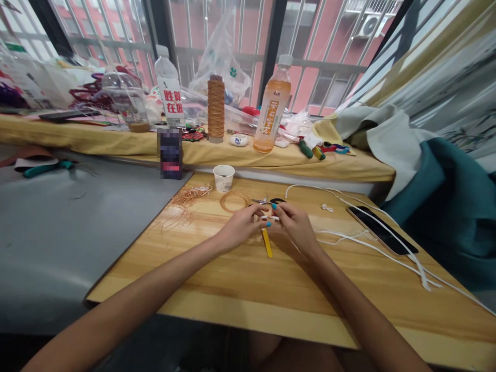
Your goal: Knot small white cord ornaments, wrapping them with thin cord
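Note:
Above the wooden table (pixel 217 268), my left hand (pixel 242 227) and my right hand (pixel 296 225) meet, both with closed fingers. Between them they hold a small white cord piece (pixel 271 218); its details are too small to tell. A yellow stick (pixel 267 244) lies just below my fingertips. Just beyond my hands are scissors (pixel 278 201), partly hidden. A coil of tan thread (pixel 233 202) lies to the left of them, near a tangle of brown and white threads (pixel 191 194).
A paper cup (pixel 223 179) stands at the table's back. White cords (pixel 360 240) cross a phone (pixel 382 230) on the right. The cloth-covered ledge (pixel 232 155) holds a thread spool (pixel 216 108), an orange drink bottle (pixel 273 106) and a clear bottle (pixel 168 88).

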Available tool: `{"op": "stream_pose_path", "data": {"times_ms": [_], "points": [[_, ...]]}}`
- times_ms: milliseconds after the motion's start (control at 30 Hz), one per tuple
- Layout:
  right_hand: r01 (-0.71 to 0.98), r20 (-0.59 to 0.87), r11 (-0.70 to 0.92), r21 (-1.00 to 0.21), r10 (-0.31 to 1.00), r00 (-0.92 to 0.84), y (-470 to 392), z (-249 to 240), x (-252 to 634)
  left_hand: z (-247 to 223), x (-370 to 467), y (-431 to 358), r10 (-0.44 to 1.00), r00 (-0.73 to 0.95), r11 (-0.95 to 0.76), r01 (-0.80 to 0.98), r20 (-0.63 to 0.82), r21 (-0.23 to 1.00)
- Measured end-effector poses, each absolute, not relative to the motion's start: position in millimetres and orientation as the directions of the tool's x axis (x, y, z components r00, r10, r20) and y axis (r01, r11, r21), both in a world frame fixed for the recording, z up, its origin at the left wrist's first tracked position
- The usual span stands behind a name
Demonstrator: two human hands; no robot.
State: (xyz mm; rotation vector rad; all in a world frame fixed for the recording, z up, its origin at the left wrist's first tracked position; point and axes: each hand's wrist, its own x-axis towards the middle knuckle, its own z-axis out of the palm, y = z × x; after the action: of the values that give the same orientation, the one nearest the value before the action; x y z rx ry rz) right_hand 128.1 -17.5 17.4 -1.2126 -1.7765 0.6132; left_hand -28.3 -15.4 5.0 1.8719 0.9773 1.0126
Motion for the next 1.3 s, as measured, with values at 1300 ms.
{"op": "stream_pose_path", "data": {"times_ms": [1300], "points": [[0.552, 0.376, 0.407, -0.728, 0.91, -0.175, -19.2, 11.1, 120.0, 2.0, -41.7, -16.0, 0.676, 0.571, -0.706, 0.684, 0.466, 0.185]]}}
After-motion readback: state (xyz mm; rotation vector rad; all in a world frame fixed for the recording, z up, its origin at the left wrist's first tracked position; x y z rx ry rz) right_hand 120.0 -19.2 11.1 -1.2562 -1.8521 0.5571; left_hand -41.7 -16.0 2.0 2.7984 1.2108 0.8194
